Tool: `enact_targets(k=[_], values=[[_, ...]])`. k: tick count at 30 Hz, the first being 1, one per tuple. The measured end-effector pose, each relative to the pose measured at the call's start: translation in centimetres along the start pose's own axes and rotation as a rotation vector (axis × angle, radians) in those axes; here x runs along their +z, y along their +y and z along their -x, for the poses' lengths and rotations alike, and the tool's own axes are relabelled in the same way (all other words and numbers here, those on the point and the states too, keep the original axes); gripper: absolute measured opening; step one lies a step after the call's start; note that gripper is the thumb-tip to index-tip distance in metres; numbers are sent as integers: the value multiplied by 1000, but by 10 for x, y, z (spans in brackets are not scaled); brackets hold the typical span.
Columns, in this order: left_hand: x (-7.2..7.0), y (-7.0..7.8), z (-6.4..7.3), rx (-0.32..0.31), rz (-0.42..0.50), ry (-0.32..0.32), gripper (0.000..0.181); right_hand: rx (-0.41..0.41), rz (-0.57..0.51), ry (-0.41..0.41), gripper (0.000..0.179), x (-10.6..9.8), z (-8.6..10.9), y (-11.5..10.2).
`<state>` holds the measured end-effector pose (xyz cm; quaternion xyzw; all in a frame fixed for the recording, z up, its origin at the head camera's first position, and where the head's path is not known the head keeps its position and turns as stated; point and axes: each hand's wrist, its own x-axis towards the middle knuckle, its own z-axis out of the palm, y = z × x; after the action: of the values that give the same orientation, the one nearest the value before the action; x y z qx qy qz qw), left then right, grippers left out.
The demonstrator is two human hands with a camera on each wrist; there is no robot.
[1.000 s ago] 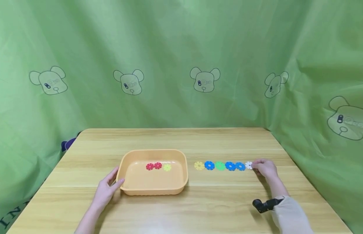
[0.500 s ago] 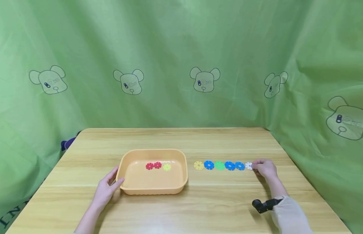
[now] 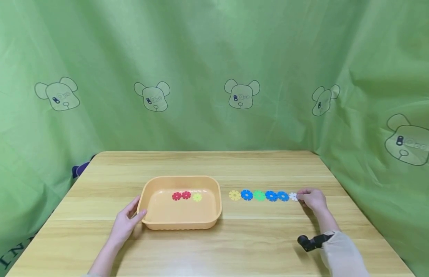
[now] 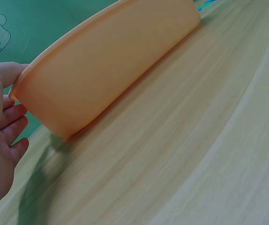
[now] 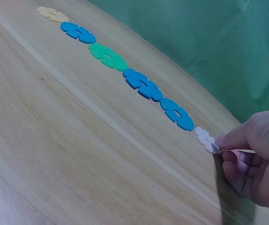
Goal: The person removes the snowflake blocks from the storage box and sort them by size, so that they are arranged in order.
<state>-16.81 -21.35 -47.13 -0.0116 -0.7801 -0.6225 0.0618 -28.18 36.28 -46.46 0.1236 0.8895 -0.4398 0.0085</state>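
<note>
Left hand (image 3: pixel 125 224): grasping the tray's near corner, thumb over the rim, the other fingers along the outer wall. Right hand (image 3: pixel 314 201): pinching the white disc (image 5: pixel 202 136) by its edge farthest from the left hand.

Tray (image 3: pixel 180 215), one, orange, shallow: upright on the table (image 3: pixel 187 254), just to the right of the left hand. Inside it, well off from that hand's thumb and toward the far wall, we count two red discs (image 3: pixel 177 196) side by side and one lime disc (image 3: pixel 197 197), nearer the right hand.

Row of notched discs on the table, between tray and right hand. Starting at the right hand we list: the white disc, which seems to lie flat, though fingertips cover part of it; two blue discs (image 5: pixel 185 122), touching each other; a green disc (image 5: pixel 98 52); another blue disc (image 5: pixel 69 29); a yellow disc (image 5: pixel 45 11), nearest the tray.

On the right wrist we note a black mount (image 3: pixel 314 243) and a pale sleeve (image 3: pixel 344 256). Beyond both hands: a green cloth (image 3: pixel 200 127) printed with bear heads (image 3: pixel 155 99).
</note>
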Motion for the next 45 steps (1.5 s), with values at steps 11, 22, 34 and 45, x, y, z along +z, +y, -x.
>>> enact_targets(k=[11,22,34,45], values=[[0,0,0,-10,-3,6,64,-33,-59,-8,32,1,1,-4],[1,2,0,-15,-24,8,64,-168,-80,-90,40,14,15,-61],[1,2,0,-12,-26,11,63,-264,-240,-198,36,50,33,-124],[1,1,-1,-13,-39,19,64,-342,-313,-334,33,99,48,-170]])
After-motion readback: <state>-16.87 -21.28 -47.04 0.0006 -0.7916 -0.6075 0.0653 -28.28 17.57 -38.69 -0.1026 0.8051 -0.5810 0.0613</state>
